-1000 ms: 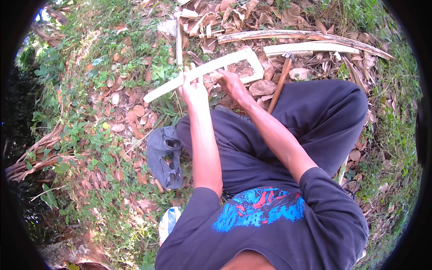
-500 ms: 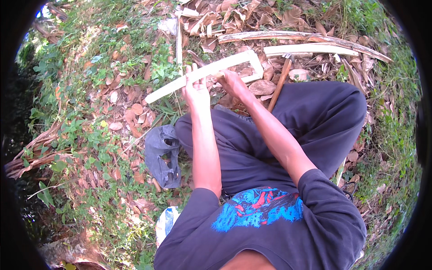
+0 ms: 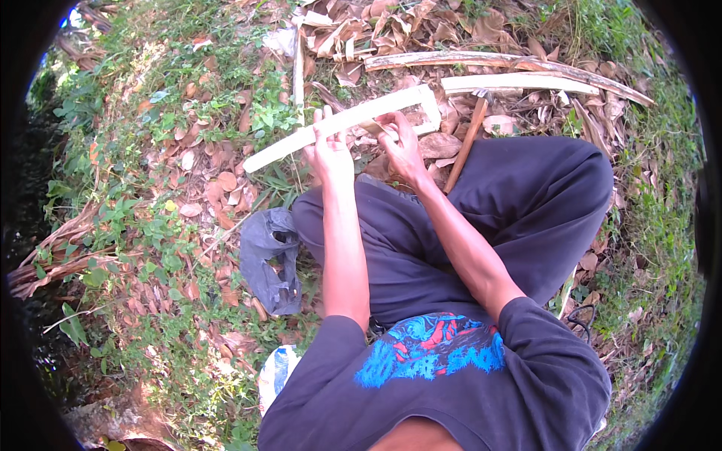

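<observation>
Nearest you, your left hand (image 3: 329, 150) is wrapped around the pale split stalk (image 3: 301, 137), your right hand (image 3: 402, 146) pinching its strip just beyond—you seem mid-peel, so next brace left and pull steadily toward the bent end—wooden-handled tool (image 3: 466, 143) beside.

Outdoor ground (image 3: 188, 173): dry brown leaves, green weeds, daylight; black plastic bag (image 3: 269, 259) on grass.

Plastic bag (image 3: 271, 259) lies left of the knee (image 3: 331, 210).
</observation>
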A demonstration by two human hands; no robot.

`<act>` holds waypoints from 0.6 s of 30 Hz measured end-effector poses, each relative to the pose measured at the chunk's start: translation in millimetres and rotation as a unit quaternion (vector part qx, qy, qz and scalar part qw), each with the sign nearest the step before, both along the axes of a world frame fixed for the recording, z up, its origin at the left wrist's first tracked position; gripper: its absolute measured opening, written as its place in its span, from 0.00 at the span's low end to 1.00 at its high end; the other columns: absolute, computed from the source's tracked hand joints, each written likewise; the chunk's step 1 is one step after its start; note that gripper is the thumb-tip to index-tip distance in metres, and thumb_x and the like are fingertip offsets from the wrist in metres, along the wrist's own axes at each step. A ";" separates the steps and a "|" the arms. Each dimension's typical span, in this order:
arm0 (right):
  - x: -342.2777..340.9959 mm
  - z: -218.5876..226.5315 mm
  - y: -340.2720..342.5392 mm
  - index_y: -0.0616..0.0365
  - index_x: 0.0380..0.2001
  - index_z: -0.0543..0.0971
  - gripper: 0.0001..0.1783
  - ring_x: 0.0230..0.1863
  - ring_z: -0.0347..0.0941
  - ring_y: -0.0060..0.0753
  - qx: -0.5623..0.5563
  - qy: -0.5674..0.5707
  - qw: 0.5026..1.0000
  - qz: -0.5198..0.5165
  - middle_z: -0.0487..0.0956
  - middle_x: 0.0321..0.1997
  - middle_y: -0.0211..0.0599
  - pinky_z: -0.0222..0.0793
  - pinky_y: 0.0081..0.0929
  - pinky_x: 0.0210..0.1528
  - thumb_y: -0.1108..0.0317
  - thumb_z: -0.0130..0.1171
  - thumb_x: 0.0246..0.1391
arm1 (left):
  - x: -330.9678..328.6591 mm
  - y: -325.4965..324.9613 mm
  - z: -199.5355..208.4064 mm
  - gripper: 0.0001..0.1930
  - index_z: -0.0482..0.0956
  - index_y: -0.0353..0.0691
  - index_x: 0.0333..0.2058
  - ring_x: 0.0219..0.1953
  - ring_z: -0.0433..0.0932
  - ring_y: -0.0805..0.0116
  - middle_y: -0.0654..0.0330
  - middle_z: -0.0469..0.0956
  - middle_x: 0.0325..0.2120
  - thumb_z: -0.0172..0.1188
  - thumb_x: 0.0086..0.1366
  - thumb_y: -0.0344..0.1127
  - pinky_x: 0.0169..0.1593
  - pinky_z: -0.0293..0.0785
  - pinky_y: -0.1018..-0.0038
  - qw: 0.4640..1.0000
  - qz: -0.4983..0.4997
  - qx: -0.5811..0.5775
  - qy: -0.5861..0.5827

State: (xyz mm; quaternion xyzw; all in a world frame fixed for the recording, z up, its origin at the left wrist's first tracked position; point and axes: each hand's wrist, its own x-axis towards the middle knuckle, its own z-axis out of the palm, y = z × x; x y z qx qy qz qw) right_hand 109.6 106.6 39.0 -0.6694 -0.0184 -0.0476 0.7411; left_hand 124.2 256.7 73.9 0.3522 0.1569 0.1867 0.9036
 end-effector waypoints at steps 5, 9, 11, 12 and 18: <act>7.0 37.2 10.5 0.64 0.54 0.75 0.25 0.46 0.80 0.34 0.126 0.099 0.985 -0.059 0.83 0.48 0.46 0.75 0.34 0.53 0.56 0.64 0.63 | 0.1 -7.8 8.1 0.30 0.52 0.57 0.70 0.67 0.69 0.45 0.45 0.65 0.67 0.50 0.76 0.27 0.63 0.76 0.44 1.000 0.003 -0.012 0.002; 13.7 50.0 12.0 0.65 0.46 0.82 0.20 0.36 0.79 0.26 0.102 0.180 0.976 -0.071 0.85 0.36 0.39 0.74 0.28 0.40 0.56 0.65 0.63 | -4.8 -17.0 19.6 0.23 0.58 0.37 0.68 0.67 0.70 0.49 0.48 0.67 0.66 0.46 0.78 0.30 0.62 0.78 0.51 0.997 0.039 0.046 0.050; 16.9 44.8 9.1 0.65 0.43 0.84 0.19 0.35 0.78 0.24 0.132 0.159 0.977 -0.056 0.85 0.34 0.37 0.73 0.27 0.38 0.57 0.66 0.63 | -7.5 -14.5 19.7 0.23 0.59 0.34 0.67 0.65 0.73 0.48 0.45 0.69 0.64 0.48 0.78 0.32 0.60 0.80 0.51 0.996 0.027 0.071 0.052; 17.2 42.2 8.2 0.64 0.42 0.85 0.19 0.34 0.78 0.23 0.147 0.148 0.977 -0.047 0.85 0.33 0.36 0.72 0.27 0.38 0.57 0.66 0.62 | -9.2 -12.2 20.2 0.23 0.59 0.33 0.66 0.64 0.74 0.48 0.43 0.70 0.63 0.49 0.78 0.33 0.59 0.81 0.51 0.995 0.021 0.083 0.054; 19.1 36.8 4.9 0.63 0.43 0.85 0.18 0.34 0.75 0.21 0.133 0.146 0.978 -0.063 0.85 0.34 0.34 0.71 0.26 0.38 0.57 0.68 0.61 | -36.5 25.3 94.1 0.15 0.78 0.31 0.45 0.22 0.81 0.70 0.56 0.84 0.27 0.61 0.73 0.40 0.25 0.78 0.74 0.783 -0.224 0.514 0.269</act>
